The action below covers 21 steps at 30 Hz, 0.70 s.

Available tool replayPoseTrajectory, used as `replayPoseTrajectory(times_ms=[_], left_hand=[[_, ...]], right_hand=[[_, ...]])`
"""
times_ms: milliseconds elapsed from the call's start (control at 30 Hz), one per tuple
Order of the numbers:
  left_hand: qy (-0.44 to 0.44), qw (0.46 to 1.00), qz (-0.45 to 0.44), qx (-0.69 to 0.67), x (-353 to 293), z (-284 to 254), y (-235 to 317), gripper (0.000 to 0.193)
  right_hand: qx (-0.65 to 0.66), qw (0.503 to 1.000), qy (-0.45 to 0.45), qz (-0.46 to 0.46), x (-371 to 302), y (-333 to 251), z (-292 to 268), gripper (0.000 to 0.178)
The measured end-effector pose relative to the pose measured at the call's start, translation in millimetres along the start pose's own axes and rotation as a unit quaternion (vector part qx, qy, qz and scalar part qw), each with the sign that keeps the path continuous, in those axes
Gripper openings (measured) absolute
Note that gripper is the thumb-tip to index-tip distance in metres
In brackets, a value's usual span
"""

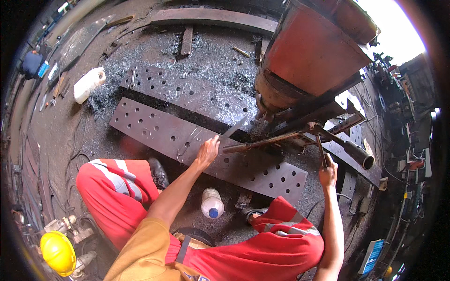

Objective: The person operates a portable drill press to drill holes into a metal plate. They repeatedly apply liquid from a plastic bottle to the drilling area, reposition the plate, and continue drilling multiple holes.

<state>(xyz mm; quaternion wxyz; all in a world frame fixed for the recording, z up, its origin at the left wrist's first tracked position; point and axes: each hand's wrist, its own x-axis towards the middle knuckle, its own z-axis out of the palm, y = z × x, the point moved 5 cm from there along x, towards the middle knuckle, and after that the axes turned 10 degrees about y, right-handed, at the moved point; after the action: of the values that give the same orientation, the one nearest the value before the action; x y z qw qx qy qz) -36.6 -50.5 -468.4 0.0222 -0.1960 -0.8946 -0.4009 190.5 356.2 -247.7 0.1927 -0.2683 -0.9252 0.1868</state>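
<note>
My left hand (207,152) is closed around a flat grey strip (234,126), which points up and away toward the drilling machine; its exact kind I cannot make out. Beneath it lies a long steel plate (154,125) with several drilled holes. My right hand (328,172) grips a thin lever (321,150) on the hub of the machine's spoked feed handle. Another long spoke (262,140) of that handle reaches left, its end close to my left hand. The big red drilling machine (314,51) stands over a second holed plate (187,91), its lower tip partly hidden.
Metal shavings (206,51) cover the floor and the far plate. A white jerrycan (89,85) stands at the left. A bottle with a blue cap (213,203) sits between my legs. A yellow helmet (57,253) rests at lower left. A thick pipe end (364,160) juts out at right.
</note>
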Motion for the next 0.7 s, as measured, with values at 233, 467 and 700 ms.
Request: replayPoseTrajectory(times_ms=[233, 467, 700], left_hand=[[-0.006, 0.995, -0.063, 0.076, -56.7, -12.6, -14.5, 0.021], [0.196, 0.939, -0.128, 0.250, -30.2, -76.5, -38.6, 0.045], [0.149, 0.959, -0.097, 0.219, 1.4, -76.2, -48.8, 0.018]], right_hand=[[0.015, 1.000, 0.012, -0.005, -3.9, 0.8, -3.7, 0.013], [0.010, 1.000, 0.012, -0.016, -2.4, 5.5, 2.0, 0.016], [-0.097, 0.991, -0.051, 0.079, -8.3, 38.2, 8.1, 0.040]])
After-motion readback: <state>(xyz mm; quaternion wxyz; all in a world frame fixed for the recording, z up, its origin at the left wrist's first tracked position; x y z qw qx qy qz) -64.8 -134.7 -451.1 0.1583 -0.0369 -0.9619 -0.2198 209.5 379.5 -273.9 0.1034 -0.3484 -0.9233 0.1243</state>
